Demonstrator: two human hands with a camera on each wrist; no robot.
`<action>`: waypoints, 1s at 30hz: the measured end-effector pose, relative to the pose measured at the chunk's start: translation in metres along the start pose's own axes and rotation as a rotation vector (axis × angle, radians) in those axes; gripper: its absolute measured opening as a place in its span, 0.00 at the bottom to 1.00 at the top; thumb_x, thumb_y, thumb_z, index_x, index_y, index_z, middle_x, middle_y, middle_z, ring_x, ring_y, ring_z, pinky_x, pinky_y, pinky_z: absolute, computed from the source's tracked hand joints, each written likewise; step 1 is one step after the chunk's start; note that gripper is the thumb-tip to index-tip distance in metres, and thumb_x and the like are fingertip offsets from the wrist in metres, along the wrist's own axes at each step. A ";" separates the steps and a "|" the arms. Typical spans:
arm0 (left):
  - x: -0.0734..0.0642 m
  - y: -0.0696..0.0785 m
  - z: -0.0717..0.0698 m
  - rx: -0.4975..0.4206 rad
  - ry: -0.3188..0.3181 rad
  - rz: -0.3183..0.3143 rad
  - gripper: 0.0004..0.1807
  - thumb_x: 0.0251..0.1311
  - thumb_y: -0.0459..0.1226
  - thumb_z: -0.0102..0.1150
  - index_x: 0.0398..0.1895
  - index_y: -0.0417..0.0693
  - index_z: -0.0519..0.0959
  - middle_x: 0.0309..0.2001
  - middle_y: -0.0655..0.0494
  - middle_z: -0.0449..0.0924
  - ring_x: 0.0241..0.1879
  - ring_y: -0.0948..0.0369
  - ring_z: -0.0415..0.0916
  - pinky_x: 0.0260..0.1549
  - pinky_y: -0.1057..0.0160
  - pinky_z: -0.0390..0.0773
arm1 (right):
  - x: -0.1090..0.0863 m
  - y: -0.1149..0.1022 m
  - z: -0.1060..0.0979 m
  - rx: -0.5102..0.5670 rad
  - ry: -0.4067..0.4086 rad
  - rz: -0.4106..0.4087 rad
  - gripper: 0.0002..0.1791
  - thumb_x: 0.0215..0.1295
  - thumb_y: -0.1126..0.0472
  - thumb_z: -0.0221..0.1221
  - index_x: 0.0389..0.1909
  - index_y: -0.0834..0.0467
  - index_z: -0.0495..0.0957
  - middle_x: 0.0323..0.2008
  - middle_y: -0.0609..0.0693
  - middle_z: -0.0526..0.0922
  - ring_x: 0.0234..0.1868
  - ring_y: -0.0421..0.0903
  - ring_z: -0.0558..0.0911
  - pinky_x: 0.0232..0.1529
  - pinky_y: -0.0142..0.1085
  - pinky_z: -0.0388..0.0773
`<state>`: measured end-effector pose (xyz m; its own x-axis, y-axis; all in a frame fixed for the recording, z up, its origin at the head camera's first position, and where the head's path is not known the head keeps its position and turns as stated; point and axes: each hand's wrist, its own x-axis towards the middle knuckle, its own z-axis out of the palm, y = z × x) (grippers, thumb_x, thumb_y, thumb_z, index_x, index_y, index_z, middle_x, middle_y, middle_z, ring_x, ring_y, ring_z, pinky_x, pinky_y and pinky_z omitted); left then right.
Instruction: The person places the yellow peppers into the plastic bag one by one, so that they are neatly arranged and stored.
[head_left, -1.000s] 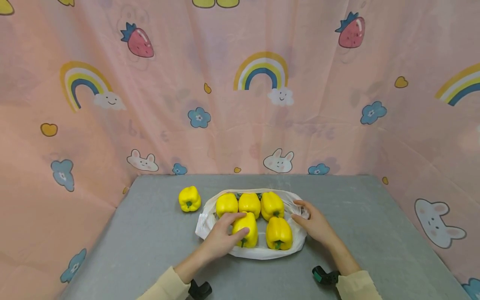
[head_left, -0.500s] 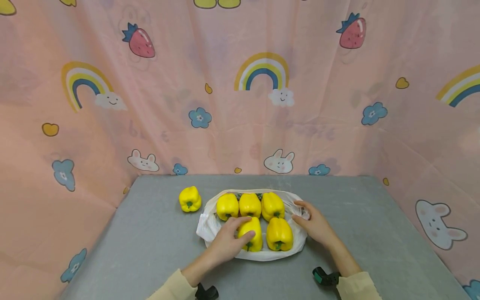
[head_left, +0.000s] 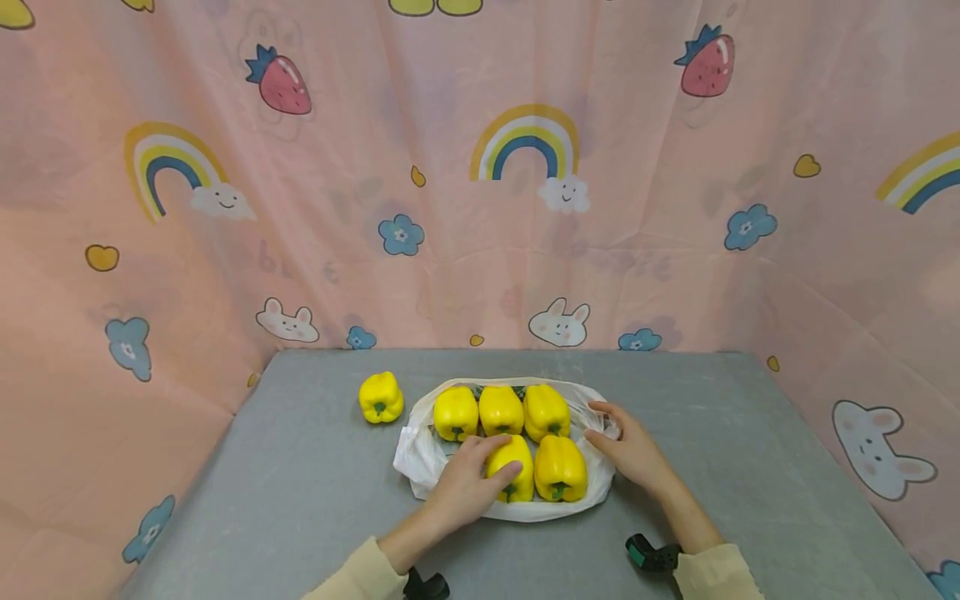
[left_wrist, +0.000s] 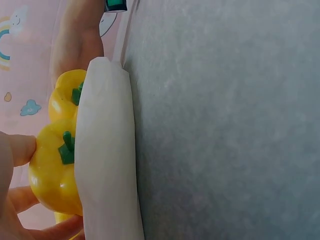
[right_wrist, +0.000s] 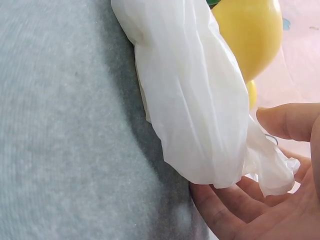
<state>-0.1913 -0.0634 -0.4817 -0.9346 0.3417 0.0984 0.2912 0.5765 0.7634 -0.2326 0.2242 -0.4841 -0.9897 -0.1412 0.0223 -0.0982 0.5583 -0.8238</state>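
In the head view, a white plastic bag lies with its mouth wide, holding several yellow bell peppers in two rows. My left hand holds the front-left bell pepper between thumb and fingers, right beside the front-right bell pepper. In the left wrist view, the held bell pepper shows its green stem above the bag's side. My right hand is at the bag's right edge. In the right wrist view, its fingers reach behind the plastic while the thumb stands apart from it.
One more yellow bell pepper sits on the grey table, left of the bag. Three bell peppers form the back row, including the middle one. A pink patterned curtain hangs behind and at both sides.
My left hand has moved right with the front-left bell pepper, bringing it up close to the front-right one. The right hand has stayed at the bag's right edge.
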 end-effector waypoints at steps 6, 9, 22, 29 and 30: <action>0.000 0.000 0.001 0.021 0.003 0.014 0.34 0.72 0.59 0.52 0.72 0.50 0.73 0.49 0.53 0.72 0.41 0.61 0.70 0.38 0.61 0.72 | 0.000 0.000 0.000 0.003 0.002 -0.004 0.32 0.75 0.56 0.59 0.73 0.64 0.63 0.71 0.70 0.64 0.73 0.68 0.60 0.69 0.68 0.55; 0.000 0.000 0.001 0.031 0.006 0.025 0.35 0.72 0.60 0.52 0.73 0.50 0.71 0.49 0.52 0.72 0.39 0.61 0.69 0.35 0.63 0.71 | 0.000 0.000 0.000 0.004 0.001 -0.004 0.32 0.74 0.56 0.59 0.73 0.64 0.63 0.71 0.70 0.64 0.73 0.68 0.60 0.69 0.68 0.55; -0.002 0.001 -0.028 0.031 0.033 0.059 0.28 0.71 0.53 0.57 0.66 0.45 0.76 0.59 0.49 0.76 0.56 0.51 0.75 0.53 0.48 0.77 | 0.001 0.002 0.000 0.010 -0.003 -0.019 0.32 0.75 0.56 0.59 0.73 0.65 0.63 0.71 0.70 0.63 0.72 0.68 0.60 0.69 0.68 0.55; -0.003 -0.002 -0.047 -0.020 0.094 0.127 0.21 0.70 0.45 0.61 0.59 0.41 0.79 0.54 0.47 0.80 0.51 0.50 0.78 0.44 0.60 0.82 | 0.001 0.002 0.000 -0.003 -0.001 -0.016 0.32 0.74 0.55 0.59 0.73 0.64 0.63 0.71 0.70 0.64 0.72 0.69 0.61 0.68 0.68 0.56; -0.003 -0.002 -0.049 -0.019 0.115 0.147 0.20 0.70 0.44 0.62 0.57 0.40 0.80 0.52 0.46 0.81 0.50 0.51 0.78 0.42 0.61 0.82 | 0.002 0.002 0.000 -0.004 -0.001 -0.015 0.32 0.74 0.55 0.59 0.73 0.64 0.63 0.71 0.70 0.63 0.72 0.69 0.61 0.68 0.68 0.57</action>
<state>-0.1993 -0.1024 -0.4524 -0.9000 0.3331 0.2813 0.4232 0.5121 0.7474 -0.2343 0.2250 -0.4862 -0.9880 -0.1504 0.0345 -0.1138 0.5593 -0.8211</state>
